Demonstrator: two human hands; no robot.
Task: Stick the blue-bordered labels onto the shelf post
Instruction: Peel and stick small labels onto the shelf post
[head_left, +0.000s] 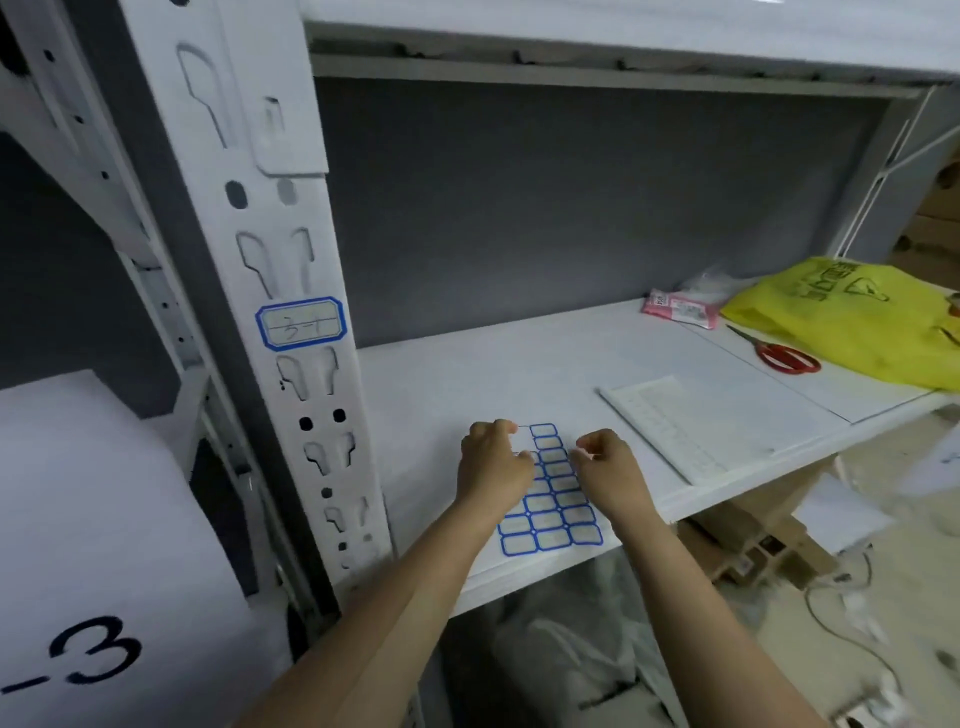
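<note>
A sheet of blue-bordered labels lies flat on the white shelf board, near its front edge. My left hand rests on the sheet's upper left part with its fingers curled at the top corner. My right hand sits at the sheet's right edge, thumb and fingers pinched together; whether a label is between them is too small to tell. The white slotted shelf post stands to the left. One blue-bordered label, marked by hand, is stuck on it at mid height.
On the shelf to the right lie a white keyboard, red-handled scissors, a yellow plastic bag and a pink packet. A white roll marked "-3" fills the lower left. Boxes and cables lie on the floor below right.
</note>
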